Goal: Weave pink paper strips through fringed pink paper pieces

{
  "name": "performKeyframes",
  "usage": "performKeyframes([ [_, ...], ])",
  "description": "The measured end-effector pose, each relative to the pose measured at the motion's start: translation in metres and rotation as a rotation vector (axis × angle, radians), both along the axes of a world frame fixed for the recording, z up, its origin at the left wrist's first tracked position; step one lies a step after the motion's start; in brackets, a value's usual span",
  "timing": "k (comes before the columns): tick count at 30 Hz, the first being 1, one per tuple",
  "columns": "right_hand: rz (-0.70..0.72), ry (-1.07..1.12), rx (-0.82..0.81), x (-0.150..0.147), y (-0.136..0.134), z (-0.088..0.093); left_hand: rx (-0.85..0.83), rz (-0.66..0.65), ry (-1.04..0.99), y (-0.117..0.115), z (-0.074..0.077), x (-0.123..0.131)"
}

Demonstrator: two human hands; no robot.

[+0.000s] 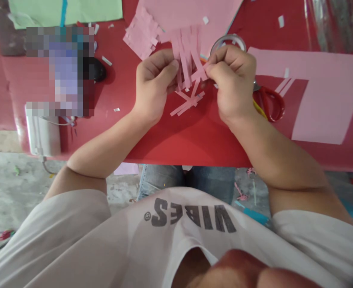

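Note:
My left hand (158, 82) pinches a piece of pink paper cut into several hanging strips (186, 56), thumb on top. Across from it, the thumb and fingers of my right hand (233, 76) close on the end of a pink strip crossing the others. Loose pink paper strips (191, 100) lie crossed on the red table just below. Behind my right hand is a roll of clear tape (239, 40), partly covered. Scissors with a red and yellow handle (274, 105) lie beside my right wrist, their blades mostly hidden.
Pink sheets lie at the back (191, 12) and right (323, 100) of the red table (188, 144). A notched pink piece (143, 34) is near my left hand. Farther left are a green sheet (68, 14), a blurred-out item and a white power bank (44, 136) with a cable.

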State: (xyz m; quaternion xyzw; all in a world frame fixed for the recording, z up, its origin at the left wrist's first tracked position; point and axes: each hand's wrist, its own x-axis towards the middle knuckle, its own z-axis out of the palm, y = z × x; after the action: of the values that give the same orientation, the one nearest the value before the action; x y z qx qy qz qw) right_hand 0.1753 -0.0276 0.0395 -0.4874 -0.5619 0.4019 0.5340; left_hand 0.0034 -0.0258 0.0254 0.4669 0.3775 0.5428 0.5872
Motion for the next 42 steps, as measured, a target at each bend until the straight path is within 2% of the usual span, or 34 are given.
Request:
performKeyframes([
  [4,0.003,0.076,-0.061,-0.002,-0.002,-0.002,0.023,-0.007,-0.023,0.0,-0.002,0.001],
  [7,-0.001,0.124,-0.146,-0.004,-0.002,-0.004,-0.033,-0.042,-0.046,0.0,-0.003,0.0],
  [10,0.005,0.179,-0.163,-0.002,0.001,-0.006,-0.081,-0.049,-0.012,0.002,-0.005,-0.003],
  [15,0.061,0.242,-0.131,0.003,0.004,-0.009,0.052,-0.027,0.074,0.005,-0.006,-0.006],
  [18,0.052,0.23,-0.148,0.003,0.004,-0.009,0.056,-0.027,0.115,0.004,-0.006,-0.005],
  [25,0.036,0.209,-0.165,0.0,0.001,-0.006,-0.157,-0.086,-0.028,0.002,0.004,-0.006],
  [31,0.015,0.127,-0.133,0.0,0.0,-0.006,-0.344,-0.219,-0.094,0.003,0.017,-0.006],
  [37,-0.016,-0.023,-0.055,0.001,-0.003,-0.002,-0.334,-0.107,-0.073,-0.005,0.014,0.0],
  [42,-0.024,-0.066,-0.093,-0.001,-0.004,-0.002,-0.273,-0.047,-0.017,-0.003,0.006,0.0],
])
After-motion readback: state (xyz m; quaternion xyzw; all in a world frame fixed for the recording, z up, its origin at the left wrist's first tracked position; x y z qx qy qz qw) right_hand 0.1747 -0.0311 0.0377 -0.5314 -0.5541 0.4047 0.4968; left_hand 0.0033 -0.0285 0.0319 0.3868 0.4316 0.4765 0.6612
